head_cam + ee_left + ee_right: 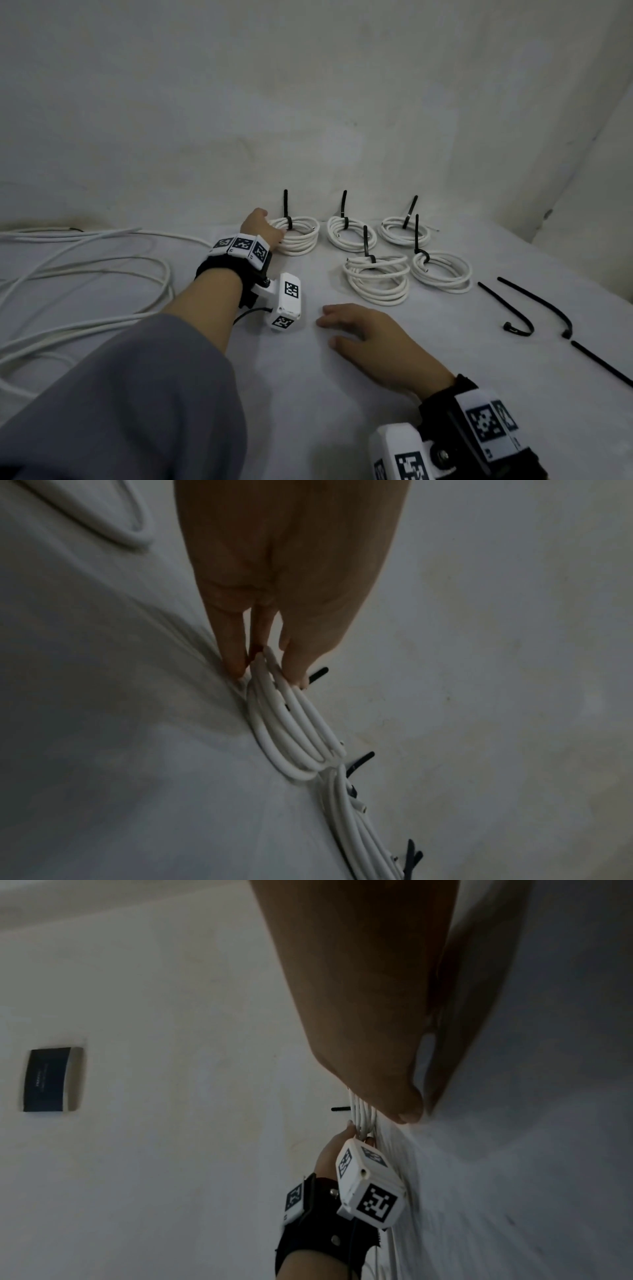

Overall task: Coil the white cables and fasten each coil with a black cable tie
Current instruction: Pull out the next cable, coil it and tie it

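My left hand (262,224) pinches the leftmost coiled white cable with its black tie (298,236) at mid-frame on the white-covered bench (274,377), while my right hand (370,334) rests flat and relaxed, lower centre.

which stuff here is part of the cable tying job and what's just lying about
Part of the job:
- five tied coils, the leftmost gripped by the left hand
- loose white cables
- spare black cable ties
- right hand, flat on the cloth

Just there:
- dark wall plate
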A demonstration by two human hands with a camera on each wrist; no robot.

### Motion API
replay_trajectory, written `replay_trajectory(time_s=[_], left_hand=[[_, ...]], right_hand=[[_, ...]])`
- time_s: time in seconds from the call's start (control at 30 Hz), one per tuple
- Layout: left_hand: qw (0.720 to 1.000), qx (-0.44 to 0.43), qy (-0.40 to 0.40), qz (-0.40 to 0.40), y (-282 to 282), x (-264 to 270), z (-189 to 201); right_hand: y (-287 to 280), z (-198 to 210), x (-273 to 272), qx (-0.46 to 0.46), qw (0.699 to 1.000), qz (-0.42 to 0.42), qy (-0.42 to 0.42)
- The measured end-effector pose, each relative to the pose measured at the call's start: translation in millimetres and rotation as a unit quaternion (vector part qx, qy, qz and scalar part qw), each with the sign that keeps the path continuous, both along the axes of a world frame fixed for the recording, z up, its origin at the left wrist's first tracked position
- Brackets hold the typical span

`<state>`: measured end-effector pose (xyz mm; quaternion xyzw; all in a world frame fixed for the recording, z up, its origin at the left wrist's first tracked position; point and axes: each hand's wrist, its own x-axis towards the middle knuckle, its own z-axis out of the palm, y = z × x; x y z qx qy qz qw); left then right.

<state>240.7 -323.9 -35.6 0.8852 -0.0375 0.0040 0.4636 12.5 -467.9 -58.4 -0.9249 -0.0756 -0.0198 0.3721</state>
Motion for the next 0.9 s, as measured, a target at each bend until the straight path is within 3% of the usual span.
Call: replay_trajectory(time_s=[0.17, 0.4, 0.6, 0.77, 0.9], left_hand=[[0.995, 0.087, -0.001, -0.039, 2.5, 4.9, -0.4], [0.992, 0.108, -0.035, -0.051, 22.8, -14.7, 19.3], [0.956, 0.225, -0.093, -0.162, 98.8, -77.3, 63.1], [0.939, 0.293, -0.068, -0.168, 185.8, -127.0, 72.4], [0.93, 0.329, -0.007, -0.165, 235.1, -158.7, 60.5]], right_hand=[[-0.4, -2.4, 1.2, 0.012, 1.0, -0.003, -0.007], [1.2, -0.4, -0.6, 0.019, 1.0, -0.01, 0.011], [14.3, 17.7, -5.8, -0.007, 1.0, -0.015, 0.01], [41.0, 44.8, -14.8, 0.026, 0.998, 0.047, 0.032], [70.2, 62.9, -8.4, -0.026, 0.997, 0.065, 0.028]])
